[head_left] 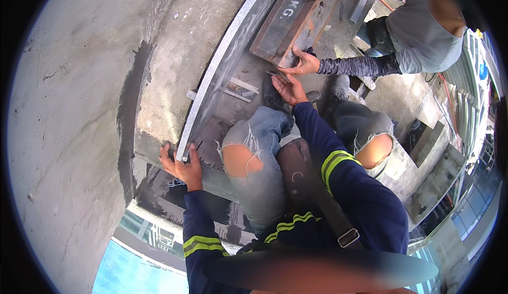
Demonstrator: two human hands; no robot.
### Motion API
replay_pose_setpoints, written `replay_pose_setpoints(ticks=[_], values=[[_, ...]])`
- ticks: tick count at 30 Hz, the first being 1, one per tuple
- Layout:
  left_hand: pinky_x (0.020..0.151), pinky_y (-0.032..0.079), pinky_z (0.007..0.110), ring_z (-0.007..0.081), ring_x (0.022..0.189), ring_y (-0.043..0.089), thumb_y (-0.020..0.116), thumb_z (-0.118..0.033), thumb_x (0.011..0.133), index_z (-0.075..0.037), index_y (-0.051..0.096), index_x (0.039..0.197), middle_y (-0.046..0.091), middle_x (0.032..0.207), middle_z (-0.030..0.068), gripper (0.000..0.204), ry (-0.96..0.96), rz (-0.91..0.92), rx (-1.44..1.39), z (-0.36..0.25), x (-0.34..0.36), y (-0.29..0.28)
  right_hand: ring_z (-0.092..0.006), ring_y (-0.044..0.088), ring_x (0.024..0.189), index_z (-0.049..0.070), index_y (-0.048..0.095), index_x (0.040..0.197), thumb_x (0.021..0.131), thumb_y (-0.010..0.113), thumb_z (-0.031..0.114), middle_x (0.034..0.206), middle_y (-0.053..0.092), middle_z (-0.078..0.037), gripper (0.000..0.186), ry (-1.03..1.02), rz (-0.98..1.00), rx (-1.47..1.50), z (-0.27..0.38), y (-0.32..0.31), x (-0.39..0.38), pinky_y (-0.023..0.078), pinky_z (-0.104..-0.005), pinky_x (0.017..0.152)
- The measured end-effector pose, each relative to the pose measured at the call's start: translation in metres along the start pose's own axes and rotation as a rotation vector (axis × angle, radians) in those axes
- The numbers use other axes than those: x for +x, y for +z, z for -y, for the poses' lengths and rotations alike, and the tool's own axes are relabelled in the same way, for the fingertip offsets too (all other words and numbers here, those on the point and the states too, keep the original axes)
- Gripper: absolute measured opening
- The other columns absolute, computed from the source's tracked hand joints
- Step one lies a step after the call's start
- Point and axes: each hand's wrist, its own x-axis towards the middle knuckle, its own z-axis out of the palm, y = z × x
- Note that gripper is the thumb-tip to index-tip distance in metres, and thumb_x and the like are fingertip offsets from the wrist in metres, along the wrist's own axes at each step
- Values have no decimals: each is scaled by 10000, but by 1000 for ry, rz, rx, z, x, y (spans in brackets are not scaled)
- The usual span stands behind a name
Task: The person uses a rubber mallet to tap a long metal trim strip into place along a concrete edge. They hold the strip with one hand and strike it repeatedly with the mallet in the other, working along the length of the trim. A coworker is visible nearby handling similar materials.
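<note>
My left hand [183, 168] grips the near end of a long stone slab [211, 77], thumb on one side and fingers on the other. The slab stands on edge along the concrete ledge, with a pale speckled edge and a darker smooth face. My right hand [290, 90] is palm up with its fingers stretched out, just below the corner of a heavy wooden box [296, 16] with dark metal edging. A small dark piece lies by its fingertips; I cannot make out what it is. A co-worker's hand [302, 62] holds the same corner of the box.
The co-worker [423, 29] crouches at the upper right. Bare concrete wall [79, 93] rises on the left. Short light strips [241, 90] lie beside the slab. Grey boards [434, 177] lie at the right, and an orange cable [448, 103] runs near them.
</note>
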Motion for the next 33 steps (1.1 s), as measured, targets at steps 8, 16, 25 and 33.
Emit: replay_pose_setpoints(ticks=[8, 16, 25, 33], values=[[1231, 329, 674, 511, 1525, 475, 940, -246, 887, -85, 660, 1200, 596, 1556, 171, 450, 17, -17, -43, 8, -4, 4, -216, 748, 1083, 86, 664, 1298, 1131, 686, 114, 1222, 720, -79, 170, -48, -188, -393, -19, 13, 46, 667, -315, 892], [1208, 391, 638, 505, 1483, 525, 935, -162, 909, -120, 624, 1273, 603, 1537, 206, 480, 57, -3, -10, 1, 1, -2, -143, 678, 834, 84, 677, 1184, 1153, 637, 107, 983, 685, -38, 55, -23, -182, -503, -20, 5, 61, 574, -255, 676], [1190, 404, 649, 498, 1466, 532, 923, -131, 924, -212, 580, 1349, 581, 1554, 207, 552, 74, 1, -61, 3, 1, -2, -146, 681, 804, 93, 673, 1158, 1144, 647, 108, 984, 685, -26, 33, -87, -230, -458, -35, 36, 59, 576, -244, 629], [1210, 359, 668, 513, 1523, 465, 934, -177, 896, -176, 590, 1339, 592, 1549, 184, 560, 103, -21, -87, 5, -1, 1, -177, 727, 835, 62, 693, 1265, 1140, 677, 188, 1052, 729, -63, 178, -34, -286, -623, -30, 43, 55, 626, -285, 659]])
